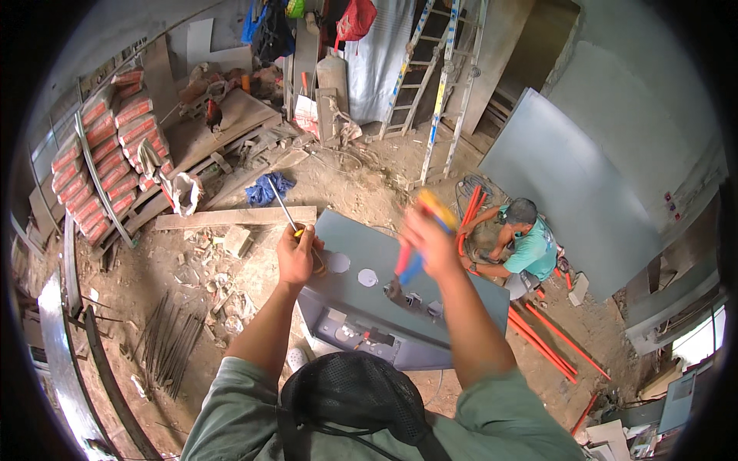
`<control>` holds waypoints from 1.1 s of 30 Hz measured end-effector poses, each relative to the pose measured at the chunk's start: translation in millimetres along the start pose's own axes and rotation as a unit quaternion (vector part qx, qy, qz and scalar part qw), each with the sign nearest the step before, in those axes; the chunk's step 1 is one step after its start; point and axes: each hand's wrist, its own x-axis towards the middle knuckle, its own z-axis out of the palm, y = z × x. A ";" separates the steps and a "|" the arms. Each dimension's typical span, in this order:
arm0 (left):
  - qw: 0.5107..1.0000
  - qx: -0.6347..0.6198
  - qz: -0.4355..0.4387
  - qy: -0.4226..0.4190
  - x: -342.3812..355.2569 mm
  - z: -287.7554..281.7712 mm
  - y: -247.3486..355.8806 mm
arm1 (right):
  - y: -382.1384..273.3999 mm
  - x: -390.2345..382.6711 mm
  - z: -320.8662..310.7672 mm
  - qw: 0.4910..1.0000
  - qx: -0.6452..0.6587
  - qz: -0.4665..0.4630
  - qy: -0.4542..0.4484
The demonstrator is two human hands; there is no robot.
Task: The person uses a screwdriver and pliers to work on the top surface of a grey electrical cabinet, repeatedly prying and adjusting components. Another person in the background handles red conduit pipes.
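Observation:
My left hand (297,257) is closed round the yellow handle of a screwdriver (285,206), its shaft pointing up and away to the left. Gripped in my right hand (432,242) is a pair of pliers (409,269) with red, blue and yellow handles, blurred by motion. The dark jaws point down at the top of a grey metal box (361,246), near a ragged opening; contact I cannot tell. Round cutouts (367,277) show in the same panel. Some fittings (377,336) sit inside the box's near side.
A co-worker (533,242) crouches just right of the box, beside orange pipes (542,342). Stacked cement bags (108,150) stand far left; ladders (438,92) stand at the back. A plank (234,217), rubble and thin rods (173,342) lie on the ground. A large sheet (569,184) leans at right.

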 end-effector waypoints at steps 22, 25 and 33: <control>0.998 0.057 0.011 -0.035 -0.6 4.3 3.7 | 29.2 68.7 1.3 0.976 -0.108 0.165 0.094; 0.998 0.049 0.007 -0.032 0.2 -3.4 -2.2 | -7.3 -47.5 -15.2 0.998 -0.006 -0.067 -0.019; 0.998 0.051 -0.004 -0.047 -1.4 7.3 7.0 | 4.8 -199.0 -116.2 0.795 0.253 -0.210 0.510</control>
